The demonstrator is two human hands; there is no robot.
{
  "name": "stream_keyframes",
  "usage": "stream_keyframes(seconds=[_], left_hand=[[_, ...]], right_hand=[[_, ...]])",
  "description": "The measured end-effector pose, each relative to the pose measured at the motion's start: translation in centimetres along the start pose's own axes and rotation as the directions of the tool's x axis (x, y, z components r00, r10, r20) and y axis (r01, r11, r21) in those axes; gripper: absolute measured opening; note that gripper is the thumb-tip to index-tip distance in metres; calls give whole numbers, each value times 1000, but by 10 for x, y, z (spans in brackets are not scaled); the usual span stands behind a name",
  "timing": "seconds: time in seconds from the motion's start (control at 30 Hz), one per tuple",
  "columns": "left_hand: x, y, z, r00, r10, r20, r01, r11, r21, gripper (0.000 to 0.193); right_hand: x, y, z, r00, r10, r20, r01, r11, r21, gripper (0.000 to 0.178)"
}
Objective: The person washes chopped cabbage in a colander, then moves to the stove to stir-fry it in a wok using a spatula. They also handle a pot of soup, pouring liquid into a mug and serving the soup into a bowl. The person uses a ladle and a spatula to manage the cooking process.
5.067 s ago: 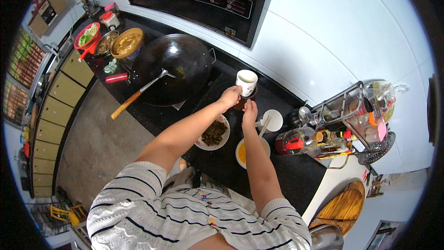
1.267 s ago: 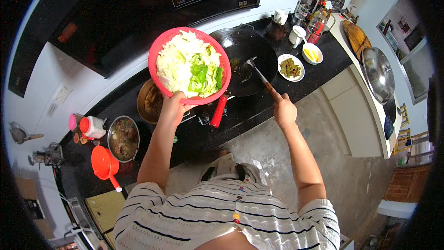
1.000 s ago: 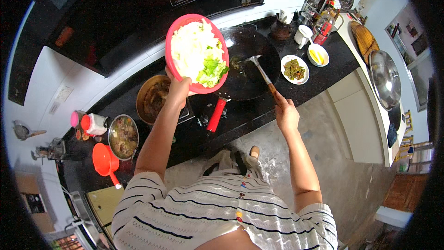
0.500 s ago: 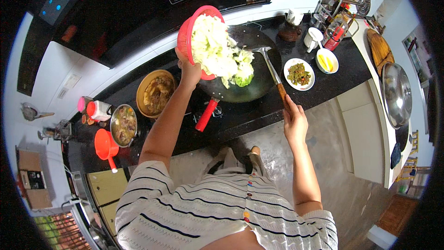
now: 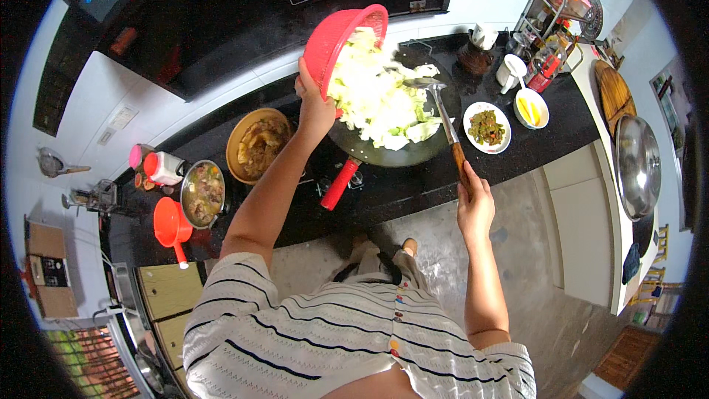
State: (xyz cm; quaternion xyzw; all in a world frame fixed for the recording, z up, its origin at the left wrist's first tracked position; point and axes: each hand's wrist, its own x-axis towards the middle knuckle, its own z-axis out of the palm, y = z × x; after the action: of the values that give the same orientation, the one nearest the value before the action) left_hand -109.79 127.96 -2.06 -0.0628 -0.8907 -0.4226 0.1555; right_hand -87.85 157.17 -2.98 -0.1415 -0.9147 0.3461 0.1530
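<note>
Holding a tilted, round red plastic basket (image 5: 338,43) over a round black metal wok (image 5: 385,156).
Left hand (image 5: 315,107) grips the basket's seven o'clock side; pale-green chopped cabbage (image 5: 377,100) spans both; right hand (image 5: 475,205) clasps a wood-handled metal spatula (image 5: 447,125); round white plate (image 5: 470,120) at the wok's three o'clock.

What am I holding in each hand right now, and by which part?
Your left hand holds a round red plastic basket by its near side; your right hand holds a long metal spatula by its brown wooden handle.
</note>
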Motion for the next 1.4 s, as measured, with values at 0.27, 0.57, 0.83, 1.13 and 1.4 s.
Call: stream_keyframes(seconds=[0.27, 0.57, 0.83, 1.13, 1.4], left_hand=[[-6, 23, -21, 992, 123, -2, -123, 992, -8, 95], [-2, 33, -35, 941, 338, 1, -338, 941, 17, 90], [11, 2, -30, 983, 177, -52, -184, 963, -197, 96], [-10, -12, -43, 998, 58, -6, -52, 829, -557, 97], [-35, -23, -62, 991, -4, -131, -66, 850, -522, 96]], right_hand=[[-8, -9, 5, 999, 54, -4, -54, 996, -73, 49], [-5, -19, 11, 996, -38, -79, 35, 998, -44, 51], [36, -2, 85, 987, -116, 107, 121, 992, -44, 48], [148, -120, 125, 688, -725, -20, 720, 686, -106, 49], [165, -82, 169, 678, -623, 391, 729, 641, -242, 22]])
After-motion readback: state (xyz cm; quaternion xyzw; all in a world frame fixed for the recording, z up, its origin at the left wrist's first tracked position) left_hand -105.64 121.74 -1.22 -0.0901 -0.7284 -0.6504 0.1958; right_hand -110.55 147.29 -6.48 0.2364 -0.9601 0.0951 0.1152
